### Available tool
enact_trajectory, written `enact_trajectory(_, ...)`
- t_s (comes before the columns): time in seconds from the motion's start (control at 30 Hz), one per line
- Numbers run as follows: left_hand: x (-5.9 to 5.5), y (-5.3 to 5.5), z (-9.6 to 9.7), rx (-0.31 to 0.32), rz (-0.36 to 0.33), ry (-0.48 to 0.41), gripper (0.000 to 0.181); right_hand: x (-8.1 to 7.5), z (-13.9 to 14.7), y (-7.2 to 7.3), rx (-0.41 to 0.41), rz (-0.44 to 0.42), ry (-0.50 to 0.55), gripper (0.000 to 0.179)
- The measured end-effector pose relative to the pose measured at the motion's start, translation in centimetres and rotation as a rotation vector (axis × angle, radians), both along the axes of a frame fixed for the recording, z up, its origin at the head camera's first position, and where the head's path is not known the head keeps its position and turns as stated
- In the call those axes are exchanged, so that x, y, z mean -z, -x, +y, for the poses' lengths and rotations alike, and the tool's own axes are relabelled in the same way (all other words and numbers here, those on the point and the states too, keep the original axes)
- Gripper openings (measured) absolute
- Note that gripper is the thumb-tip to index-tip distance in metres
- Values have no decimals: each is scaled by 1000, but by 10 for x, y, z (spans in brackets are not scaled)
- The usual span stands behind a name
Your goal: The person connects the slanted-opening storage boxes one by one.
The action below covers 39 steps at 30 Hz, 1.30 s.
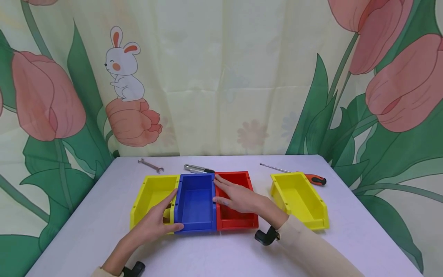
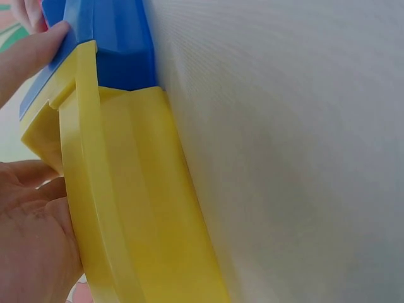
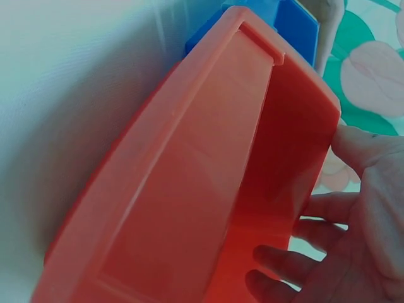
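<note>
Three open-fronted plastic bins stand side by side: a yellow bin (image 1: 149, 194), a blue bin (image 1: 196, 202) and a red bin (image 1: 238, 222). My left hand (image 1: 155, 222) lies across the seam of yellow and blue. Its thumb touches the blue bin's front edge, the index finger runs along the shared wall, and other fingers reach inside the yellow bin (image 2: 132, 183). Over the red bin, my right hand (image 1: 240, 197) rests extended fingers at the wall beside the blue one. In the right wrist view its thumb touches the red rim (image 3: 303, 69), with loosely bent fingers inside.
Another yellow bin (image 1: 300, 200) stands apart at the right, partly in front of a screwdriver (image 1: 313, 179) with an orange and black handle. Behind the row lie a wrench (image 1: 150, 165) and a silver tool (image 1: 198, 168) with a dark handle. A printed curtain (image 1: 221, 77) hangs behind the table.
</note>
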<state>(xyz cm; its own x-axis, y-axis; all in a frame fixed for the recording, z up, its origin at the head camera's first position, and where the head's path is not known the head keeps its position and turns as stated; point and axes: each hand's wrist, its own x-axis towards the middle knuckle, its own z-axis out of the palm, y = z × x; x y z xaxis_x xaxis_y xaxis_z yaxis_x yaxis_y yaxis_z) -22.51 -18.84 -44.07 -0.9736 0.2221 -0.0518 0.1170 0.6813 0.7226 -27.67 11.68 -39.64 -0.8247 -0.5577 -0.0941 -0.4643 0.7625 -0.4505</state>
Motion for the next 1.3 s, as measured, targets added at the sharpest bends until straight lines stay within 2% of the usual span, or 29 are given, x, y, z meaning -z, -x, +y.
enact_trajectory(0.4, 0, 0, 0, -10, -3, -1, 115, 7, 0, 1, 16, 2, 0, 80)
enact_trajectory(0.67, 0, -1, 0, -6, -10, -11, 114, 7, 2, -2, -5, 24, 8, 79)
enact_trajectory(0.83, -1, -2, 1, 1, -7, -7, 114, 4, 11, -5, 48, 75, 22, 77)
enact_trajectory(0.93, -2, -3, 2, -1, -12, -5, 115, -2, 26, -8, 107, 93, 60, 73)
enact_trajectory(1.07, -1, -2, 1, -6, -16, 0, 116, -13, 61, -10, 190, 138, 106, 69)
enact_trajectory(1.3, -2, -2, 0, -5, -20, 10, 116, -24, 131, -15, 300, 291, 89, 57)
